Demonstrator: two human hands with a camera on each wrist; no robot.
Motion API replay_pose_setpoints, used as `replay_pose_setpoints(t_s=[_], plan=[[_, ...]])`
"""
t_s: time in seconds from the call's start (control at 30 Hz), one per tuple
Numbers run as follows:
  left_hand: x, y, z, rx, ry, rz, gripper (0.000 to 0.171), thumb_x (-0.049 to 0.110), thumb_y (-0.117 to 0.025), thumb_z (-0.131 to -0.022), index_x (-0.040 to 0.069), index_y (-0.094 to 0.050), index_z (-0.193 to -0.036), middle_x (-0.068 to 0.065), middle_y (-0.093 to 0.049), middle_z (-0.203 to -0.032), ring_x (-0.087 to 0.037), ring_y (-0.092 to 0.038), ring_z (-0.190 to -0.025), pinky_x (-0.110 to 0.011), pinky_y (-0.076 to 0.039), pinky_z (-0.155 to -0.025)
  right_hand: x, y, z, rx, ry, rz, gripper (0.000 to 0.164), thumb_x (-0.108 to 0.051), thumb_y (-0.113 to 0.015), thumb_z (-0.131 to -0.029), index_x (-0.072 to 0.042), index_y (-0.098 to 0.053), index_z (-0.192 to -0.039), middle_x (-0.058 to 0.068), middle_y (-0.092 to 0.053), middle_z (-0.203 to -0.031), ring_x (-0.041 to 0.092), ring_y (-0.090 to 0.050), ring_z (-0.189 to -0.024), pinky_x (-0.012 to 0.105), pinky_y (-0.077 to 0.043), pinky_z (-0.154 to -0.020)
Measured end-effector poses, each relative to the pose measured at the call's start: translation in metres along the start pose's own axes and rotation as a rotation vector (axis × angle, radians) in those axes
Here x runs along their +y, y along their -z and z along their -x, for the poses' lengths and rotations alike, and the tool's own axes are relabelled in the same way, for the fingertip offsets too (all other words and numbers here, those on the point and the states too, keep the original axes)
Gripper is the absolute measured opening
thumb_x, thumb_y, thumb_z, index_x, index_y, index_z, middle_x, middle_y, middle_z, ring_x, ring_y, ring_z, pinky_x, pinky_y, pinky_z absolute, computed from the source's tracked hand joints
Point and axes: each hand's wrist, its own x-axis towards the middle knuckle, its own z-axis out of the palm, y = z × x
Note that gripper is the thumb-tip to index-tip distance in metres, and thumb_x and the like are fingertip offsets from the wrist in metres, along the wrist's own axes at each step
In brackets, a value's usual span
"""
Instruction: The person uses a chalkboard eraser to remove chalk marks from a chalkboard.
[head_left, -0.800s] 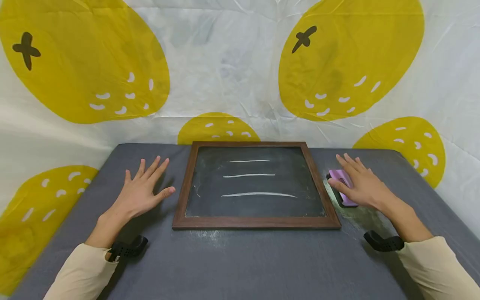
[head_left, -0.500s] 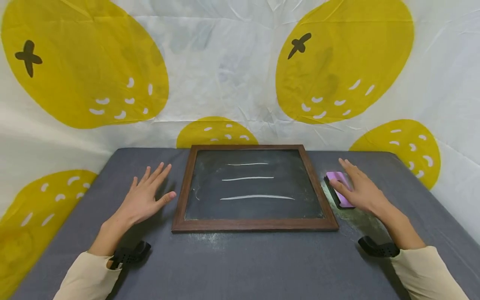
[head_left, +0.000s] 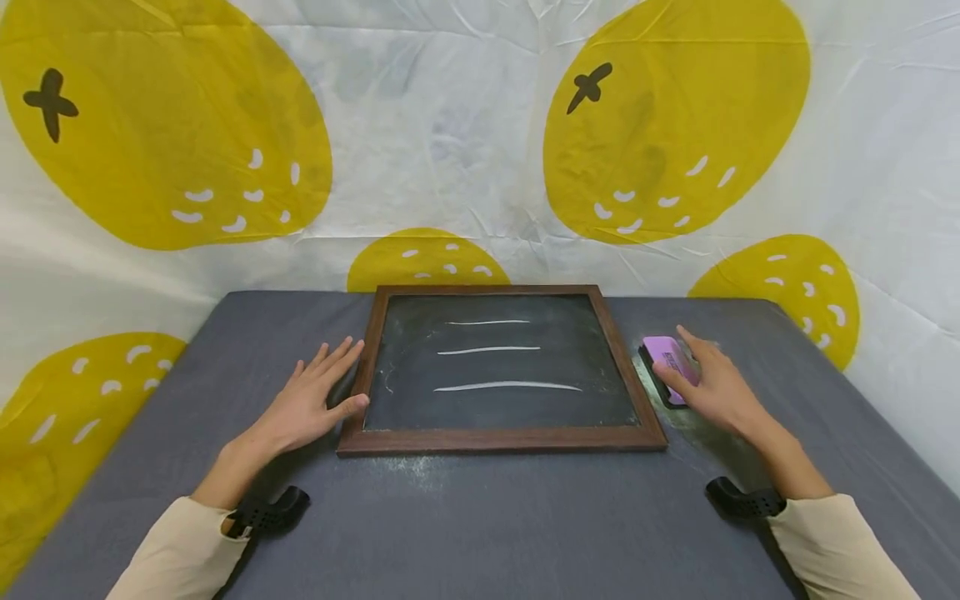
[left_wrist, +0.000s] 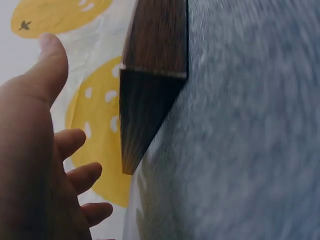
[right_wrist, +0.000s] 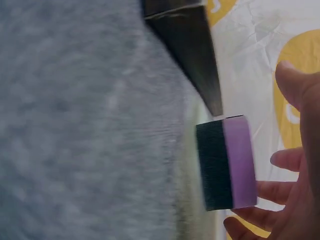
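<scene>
A framed chalkboard [head_left: 495, 367] lies on the table, with three white chalk lines across its dark surface. My left hand [head_left: 303, 408], fingers spread, is at the board's left edge; in the left wrist view a gap shows between its fingers and the wooden frame [left_wrist: 145, 115]. To the right of the board sits an eraser [head_left: 663, 350] with a purple top and a dark felt base. Over its right side hovers my right hand [head_left: 716, 387], thumb and fingers apart. The right wrist view shows the eraser [right_wrist: 240, 162] resting on its felt, the fingers beyond it and not closed round it.
Grey cloth covers the table [head_left: 495, 525]. Pale chalk dust [head_left: 416, 468] marks it below the board and around the eraser. A white curtain [head_left: 442, 133] with yellow fruit prints hangs right behind the table's far edge.
My left hand has moved right to the chalkboard's left edge. My right hand has shifted left and lower over the eraser, its fingers bending a little. The board and eraser stay in place.
</scene>
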Motion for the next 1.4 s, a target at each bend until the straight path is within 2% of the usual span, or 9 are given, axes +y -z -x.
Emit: replay_pose_setpoints(t_s=[0.13, 0.2, 0.3, 0.47, 0.63, 0.83, 1.0, 1.2, 1.4], plan=[[-0.002, -0.009, 0.000, 0.017, -0.014, 0.046, 0.076, 0.046, -0.056, -0.095, 0.014, -0.021, -0.154, -0.016, -0.019, -0.156, -0.046, -0.014, -0.140, -0.071, -0.009, -0.103, 0.004, -0.006, -0.001, 0.053, -0.026, 0.012, 0.076, -0.040, -0.056, -0.095, 0.006, -0.026, -0.148, 0.040, -0.037, -0.136, 0.057, -0.035, -0.122, 0.070, -0.030, -0.091], [-0.003, -0.012, 0.001, 0.028, -0.016, 0.055, 0.075, 0.045, -0.056, -0.095, 0.014, -0.023, -0.154, -0.016, -0.021, -0.156, -0.046, -0.016, -0.140, -0.071, -0.009, -0.103, 0.006, -0.009, -0.001, 0.085, -0.029, 0.012, 0.074, -0.039, -0.057, -0.095, 0.008, -0.031, -0.145, 0.039, -0.042, -0.132, 0.052, -0.046, -0.111, 0.065, -0.038, -0.084], [-0.004, -0.016, 0.002, 0.050, -0.023, 0.079, 0.074, 0.043, -0.057, -0.095, 0.014, -0.024, -0.154, -0.015, -0.022, -0.156, -0.044, -0.016, -0.140, -0.071, -0.007, -0.103, 0.008, -0.015, 0.000, 0.132, -0.027, -0.003, 0.072, -0.037, -0.059, -0.094, 0.011, -0.034, -0.142, 0.037, -0.046, -0.126, 0.044, -0.052, -0.097, 0.056, -0.041, -0.074], [-0.005, -0.019, 0.002, 0.063, -0.031, 0.080, 0.071, 0.043, -0.057, -0.095, 0.014, -0.028, -0.153, -0.011, -0.025, -0.156, -0.044, -0.012, -0.141, -0.069, -0.005, -0.105, 0.008, -0.023, 0.001, 0.181, -0.058, -0.053, 0.080, -0.037, -0.061, -0.093, 0.015, -0.027, -0.143, 0.036, -0.048, -0.124, 0.046, -0.052, -0.099, 0.055, -0.041, -0.075], [-0.011, -0.025, 0.006, 0.076, -0.050, 0.042, 0.068, 0.043, -0.058, -0.094, 0.013, -0.034, -0.151, -0.010, -0.026, -0.155, -0.044, -0.013, -0.141, -0.068, -0.004, -0.106, 0.006, -0.033, 0.002, 0.173, -0.121, -0.080, 0.085, -0.041, -0.062, -0.091, 0.014, -0.024, -0.144, 0.035, -0.046, -0.124, 0.047, -0.043, -0.104, 0.052, -0.037, -0.075], [-0.010, -0.028, 0.006, 0.087, -0.057, 0.011, 0.067, 0.043, -0.058, -0.094, 0.015, -0.036, -0.150, -0.009, -0.026, -0.156, -0.041, -0.016, -0.141, -0.066, -0.006, -0.106, 0.010, -0.034, 0.003, 0.186, -0.095, -0.090, 0.079, -0.039, -0.065, -0.089, 0.014, -0.035, -0.140, 0.032, -0.050, -0.115, 0.038, -0.046, -0.091, 0.038, -0.035, -0.065], [-0.006, -0.026, -0.002, 0.062, -0.057, 0.012, 0.067, 0.045, -0.056, -0.095, 0.017, -0.033, -0.151, -0.006, -0.023, -0.157, -0.039, -0.017, -0.141, -0.064, -0.004, -0.108, 0.011, -0.026, 0.007, 0.204, -0.088, -0.053, 0.076, -0.038, -0.065, -0.089, 0.015, -0.039, -0.136, 0.032, -0.050, -0.112, 0.037, -0.044, -0.088, 0.037, -0.032, -0.063], [-0.008, -0.024, -0.001, 0.040, -0.040, 0.004, 0.067, 0.044, -0.055, -0.095, 0.017, -0.031, -0.152, -0.006, -0.022, -0.157, -0.039, -0.016, -0.142, -0.064, -0.003, -0.108, 0.008, -0.029, 0.005, 0.257, -0.070, -0.046, 0.056, -0.034, -0.070, -0.087, 0.011, -0.059, -0.118, 0.020, -0.060, -0.088, 0.026, -0.049, -0.072, 0.034, -0.037, -0.057], [-0.009, -0.025, 0.002, 0.031, -0.032, 0.011, 0.068, 0.046, -0.055, -0.095, 0.017, -0.031, -0.152, -0.006, -0.021, -0.157, -0.039, -0.016, -0.142, -0.064, -0.002, -0.108, 0.003, -0.032, 0.005, 0.280, -0.140, -0.027, 0.060, -0.034, -0.070, -0.087, 0.015, -0.056, -0.119, 0.026, -0.060, -0.094, 0.030, -0.052, -0.076, 0.035, -0.038, -0.060]])
